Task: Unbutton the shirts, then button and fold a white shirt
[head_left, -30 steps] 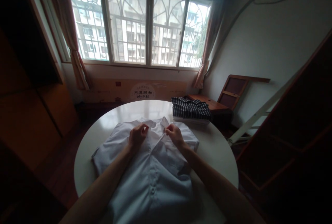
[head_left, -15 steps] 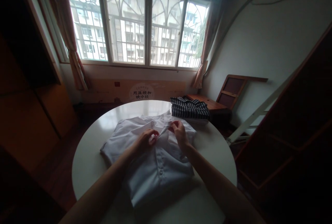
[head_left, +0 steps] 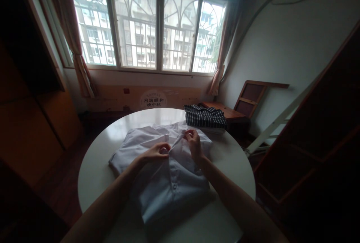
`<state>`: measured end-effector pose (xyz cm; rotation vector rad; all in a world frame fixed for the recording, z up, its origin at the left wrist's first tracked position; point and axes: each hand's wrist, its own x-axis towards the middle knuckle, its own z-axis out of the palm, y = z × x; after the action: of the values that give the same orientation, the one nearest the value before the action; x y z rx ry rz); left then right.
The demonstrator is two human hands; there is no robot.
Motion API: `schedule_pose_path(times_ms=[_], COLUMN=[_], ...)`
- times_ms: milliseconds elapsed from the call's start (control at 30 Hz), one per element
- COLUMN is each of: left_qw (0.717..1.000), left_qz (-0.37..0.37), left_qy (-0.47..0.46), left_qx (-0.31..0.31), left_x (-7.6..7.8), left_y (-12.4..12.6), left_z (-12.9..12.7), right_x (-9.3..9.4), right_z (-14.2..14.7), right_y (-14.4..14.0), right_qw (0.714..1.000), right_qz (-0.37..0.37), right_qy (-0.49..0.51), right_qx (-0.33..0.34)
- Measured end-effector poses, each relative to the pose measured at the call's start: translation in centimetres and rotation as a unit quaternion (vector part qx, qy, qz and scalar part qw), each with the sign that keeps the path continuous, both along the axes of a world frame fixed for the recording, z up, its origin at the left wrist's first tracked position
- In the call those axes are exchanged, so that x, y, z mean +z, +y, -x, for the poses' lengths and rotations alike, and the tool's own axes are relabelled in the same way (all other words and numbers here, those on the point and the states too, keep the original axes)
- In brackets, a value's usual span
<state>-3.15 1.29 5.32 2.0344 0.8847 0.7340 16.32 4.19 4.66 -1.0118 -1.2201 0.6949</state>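
**Both hands at the shirt's neck**

Your shirt [head_left: 168, 171] lies flat on the round table [head_left: 95, 175], front side up, its button line running straight away from you toward the window [head_left: 146, 25]. That line is the long axis: the hem end is nearest your body, and the collar [head_left: 176, 132] is at the far end, toward the window.

Your left hand [head_left: 155, 153] rests on the shirt just left of the button line, below the collar, its fingers curled and pinching a bit of the front edge. Your right hand [head_left: 194, 143] is a little farther out, just right of the line and touching the collar, with finger and thumb closed on the cloth there. The two hands stand close together, one on each side of the opening, and the strip of cloth between them rises slightly off the shirt.

The right hand is the nearer one to the collar; the left is nearer the first button [head_left: 174, 186] down the front.

Beyond the shirt, on its right and at the table's far edge, lies a folded striped garment [head_left: 205, 117], well apart from both hands.
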Motion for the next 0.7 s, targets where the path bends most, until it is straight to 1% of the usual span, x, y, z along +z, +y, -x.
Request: schedule_pose_path(times_ms=[100,167,233,300,367,433,500,533,600,700], left_qw=[0.999,0.999,0.998,0.997,0.995,0.992,0.99,0.989,0.986,0.98], left_qz=[-0.022,-0.028,-0.03,-0.036,-0.05,-0.067,-0.084,-0.092,-0.109,-0.131], left_qy=[0.014,0.001,-0.026,-0.053,-0.072,-0.078,-0.073,-0.069,-0.062,-0.051], left_qx=[0.024,0.04,0.044,0.045,0.053,0.07,0.088,0.097,0.114,0.143], left_x=[-0.4,-0.8,-1.0,-1.1,-1.2,-1.3,-1.6,-1.7,-2.1,-2.5], left_y=[0.3,0.4,0.5,0.5,0.5,0.7,0.9,1.0,1.2,1.6], left_z=[-0.1,-0.4,-0.7,-1.0,-1.2,-1.2,-1.2,-1.1,-1.0,-1.0], right_x=[0.0,0.2,0.6,1.2,1.7,1.7,1.5,1.3,0.8,0.4], right_z=[0.0,0.0,0.1,0.5,1.2,2.0,2.8,3.1,3.4,3.2], right_y=[0.1,0.0,-0.4,-1.3,-2.4,-3.5,-4.4,-4.6,-4.7,-4.1], right_qw=[1.0,1.0,0.998,0.992,0.973,0.94,0.904,0.891,0.876,0.871], right_qz=[0.015,0.023,0.0,-0.052,-0.102,-0.134,-0.143,-0.136,-0.109,-0.088], right_qy=[0.003,-0.003,-0.034,-0.107,-0.205,-0.306,-0.389,-0.421,-0.461,-0.474], right_qx=[0.008,-0.011,-0.046,-0.051,-0.004,0.063,0.1,0.104,0.094,0.098])
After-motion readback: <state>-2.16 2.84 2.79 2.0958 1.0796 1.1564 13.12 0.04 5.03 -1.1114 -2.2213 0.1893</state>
